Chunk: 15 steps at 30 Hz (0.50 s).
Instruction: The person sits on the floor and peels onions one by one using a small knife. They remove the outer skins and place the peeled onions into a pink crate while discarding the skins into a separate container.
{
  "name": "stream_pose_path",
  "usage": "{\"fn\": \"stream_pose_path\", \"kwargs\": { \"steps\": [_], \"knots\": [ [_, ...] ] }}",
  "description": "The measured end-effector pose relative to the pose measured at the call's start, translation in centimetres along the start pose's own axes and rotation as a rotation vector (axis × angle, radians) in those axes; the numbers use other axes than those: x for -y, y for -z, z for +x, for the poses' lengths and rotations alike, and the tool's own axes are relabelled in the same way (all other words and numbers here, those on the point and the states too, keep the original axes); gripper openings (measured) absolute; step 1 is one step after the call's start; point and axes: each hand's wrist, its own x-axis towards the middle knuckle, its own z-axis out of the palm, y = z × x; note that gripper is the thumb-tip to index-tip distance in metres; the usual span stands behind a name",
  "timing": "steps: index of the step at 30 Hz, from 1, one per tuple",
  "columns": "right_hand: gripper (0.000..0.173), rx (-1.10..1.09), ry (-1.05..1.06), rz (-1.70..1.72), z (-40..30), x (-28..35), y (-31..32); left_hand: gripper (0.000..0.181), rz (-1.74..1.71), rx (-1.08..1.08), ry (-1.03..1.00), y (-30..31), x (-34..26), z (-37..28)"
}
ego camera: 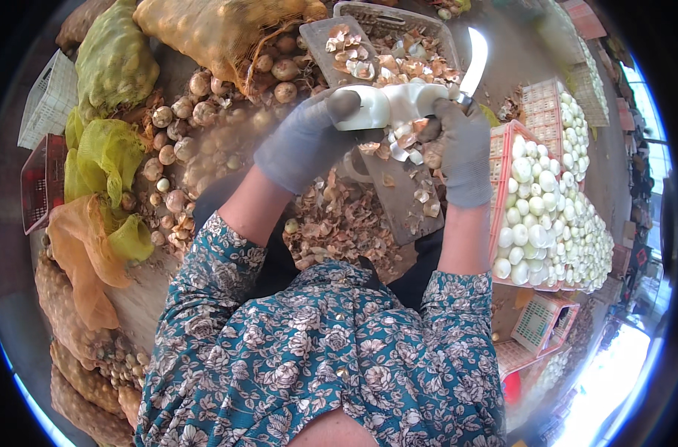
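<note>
My left hand (pixel 316 128), in a grey work glove, grips one end of a smooth white object (pixel 372 109) with the thumb pressed over it. Whether this is peeled onion or something else, I cannot tell. At its other end my gloved right hand (pixel 459 137) touches it and also holds a knife (pixel 476 64), its curved blade pointing up and away from me. Onion skins (pixel 406 142) show just below and between the hands. Under them lies a grey board (pixel 397 190) with scraps on it, beside a heap of dry skins (pixel 336 223).
Unpeeled onions (pixel 199 112) spread over the floor at left, below full mesh sacks (pixel 205 33). A grey crate (pixel 372 10) of skins stands ahead, a second board (pixel 333 50) across it. Peeled onions (pixel 540 207) overfill a pink crate (pixel 498 184) at right. Empty mesh bags (pixel 107 162) lie left.
</note>
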Motion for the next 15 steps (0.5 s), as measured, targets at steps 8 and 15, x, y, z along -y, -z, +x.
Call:
{"fn": "stream_pose_path", "kwargs": {
  "steps": [8, 15],
  "knots": [
    [0.045, -0.037, 0.165, -0.448, 1.9, -0.8, 3.4, 0.07, -0.079, 0.008, -0.037, 0.6, 0.0, 0.0],
    [0.018, 0.179, 0.063, -0.344, -2.0, 2.1, -2.0, 0.066, 0.042, -0.063, -0.056, -0.2, 0.5, 0.5]
  ]
}}
